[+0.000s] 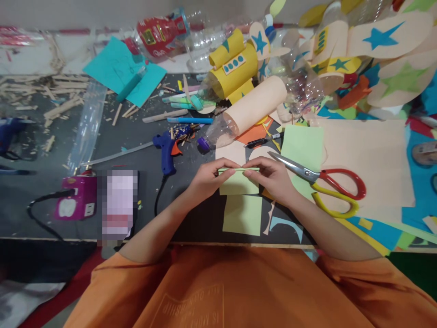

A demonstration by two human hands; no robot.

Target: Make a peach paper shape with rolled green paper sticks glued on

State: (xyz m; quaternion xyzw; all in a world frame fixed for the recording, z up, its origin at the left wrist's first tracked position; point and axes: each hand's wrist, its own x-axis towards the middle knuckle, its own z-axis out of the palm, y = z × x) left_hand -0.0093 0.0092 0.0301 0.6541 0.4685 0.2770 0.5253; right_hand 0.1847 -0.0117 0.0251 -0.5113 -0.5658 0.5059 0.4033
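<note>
Between both hands is a light green paper, its far edge rolled or folded into a narrow strip. My left hand pinches the strip's left end between thumb and fingers. On the other end, my right hand grips it the same way. Just below lies a second light green paper square, flat on the dark table. Scissors with one red and one yellow handle rest beside my right hand, blades partly spread. Beyond the hands lies a plastic bottle wrapped in peach paper, its purple cap toward the left.
A blue glue gun lies left of my hands, its cord running toward the table edge. Farther left are a phone and a magenta power socket. Several decorated bottles, paper scraps and a large peach sheet crowd the back and right.
</note>
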